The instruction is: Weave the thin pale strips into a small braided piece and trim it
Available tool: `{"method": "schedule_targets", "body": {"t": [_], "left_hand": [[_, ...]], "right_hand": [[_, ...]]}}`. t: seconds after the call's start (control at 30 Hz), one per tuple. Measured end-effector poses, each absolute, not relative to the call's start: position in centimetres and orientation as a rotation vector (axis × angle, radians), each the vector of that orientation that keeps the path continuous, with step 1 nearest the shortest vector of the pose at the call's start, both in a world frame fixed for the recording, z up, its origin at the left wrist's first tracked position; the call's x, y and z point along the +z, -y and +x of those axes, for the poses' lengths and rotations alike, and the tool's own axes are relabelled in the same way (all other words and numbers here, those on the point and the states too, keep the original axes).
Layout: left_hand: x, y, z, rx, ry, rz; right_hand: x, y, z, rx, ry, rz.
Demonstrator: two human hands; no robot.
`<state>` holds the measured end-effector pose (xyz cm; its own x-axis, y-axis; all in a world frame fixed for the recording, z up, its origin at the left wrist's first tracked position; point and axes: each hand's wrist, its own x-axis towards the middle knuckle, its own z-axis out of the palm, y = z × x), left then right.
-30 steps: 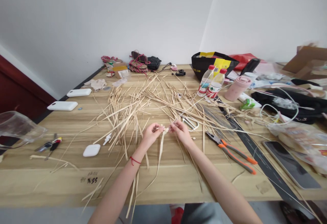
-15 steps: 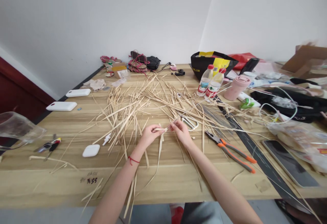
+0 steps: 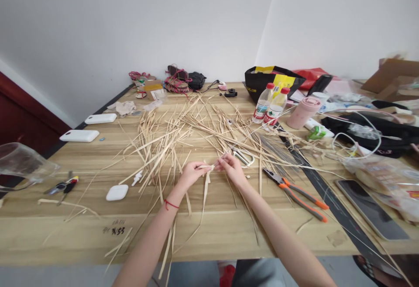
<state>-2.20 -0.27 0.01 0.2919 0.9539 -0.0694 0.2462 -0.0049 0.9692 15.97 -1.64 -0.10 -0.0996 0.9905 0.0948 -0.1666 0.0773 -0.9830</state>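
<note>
My left hand (image 3: 191, 174) pinches a pale flat plant-fibre strip (image 3: 205, 191) between thumb and fingers; its long tail hangs down toward the table's front edge. Close beside it, my right hand (image 3: 231, 169) is closed at the strip's other end, where a small folded or knotted part shows between the hands. A thin light strand runs up and to the right from my right fingers; its exact hold is hidden by the fingertips. Many loose strips (image 3: 163, 138) lie spread beyond and around both hands. White-handled scissors (image 3: 244, 157) lie just past my right hand.
Orange-handled pliers (image 3: 296, 193) and a phone (image 3: 369, 208) lie at right. Two water bottles (image 3: 274, 108), a pink cup (image 3: 304, 112) and a black bag (image 3: 268, 79) stand behind. At left are a white case (image 3: 117, 192), small cutters (image 3: 65, 186) and a clear container (image 3: 24, 162).
Both hands stay in nearly the same place, still on the strip. The thin strand running from my right fingers lies at a slightly different angle.
</note>
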Motion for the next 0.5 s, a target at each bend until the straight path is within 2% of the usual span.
{"method": "schedule_targets", "body": {"t": [0.3,0.5], "left_hand": [[-0.5,0.1,-2.0,0.912,-1.193,1.558],[1.1,0.9,-1.7,1.225,-1.204,1.886]], "right_hand": [[0.0,1.6,15.9,1.164,1.300,-0.988],[0.1,1.8,15.5,1.259,1.144,-0.978]]}}
